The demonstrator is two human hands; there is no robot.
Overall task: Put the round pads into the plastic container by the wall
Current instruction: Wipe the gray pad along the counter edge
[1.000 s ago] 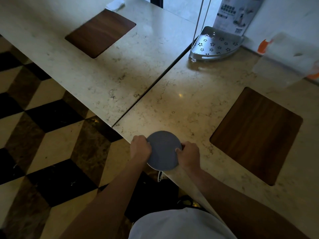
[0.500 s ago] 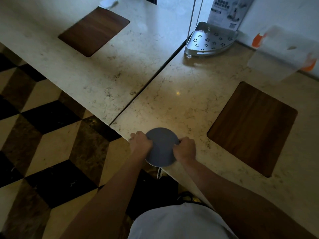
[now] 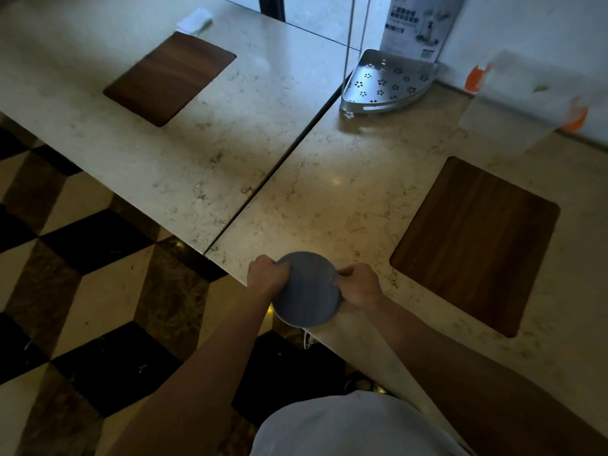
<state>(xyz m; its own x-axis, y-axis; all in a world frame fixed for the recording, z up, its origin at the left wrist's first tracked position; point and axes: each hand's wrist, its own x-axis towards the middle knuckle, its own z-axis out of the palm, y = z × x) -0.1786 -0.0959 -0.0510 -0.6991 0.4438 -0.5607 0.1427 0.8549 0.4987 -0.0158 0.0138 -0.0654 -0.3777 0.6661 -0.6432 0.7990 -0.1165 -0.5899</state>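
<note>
A grey-blue round pad [image 3: 307,291] sits at the near corner of the marble table, partly overhanging its edge. My left hand [image 3: 268,273] grips the pad's left rim and my right hand [image 3: 358,284] grips its right rim. Whether one pad or a stack is held I cannot tell. The clear plastic container [image 3: 523,100] with orange clips stands at the far right by the white wall, well beyond my hands.
A perforated metal corner shelf [image 3: 388,83] stands at the back beside a printed box [image 3: 421,24]. Dark wooden insets [image 3: 473,241] [image 3: 171,77] lie in the two marble tabletops, split by a dark gap [image 3: 279,182]. A checkered floor lies to the left.
The view has shifted slightly; both hands stay on the pad, which sits a little further over the table's corner.
</note>
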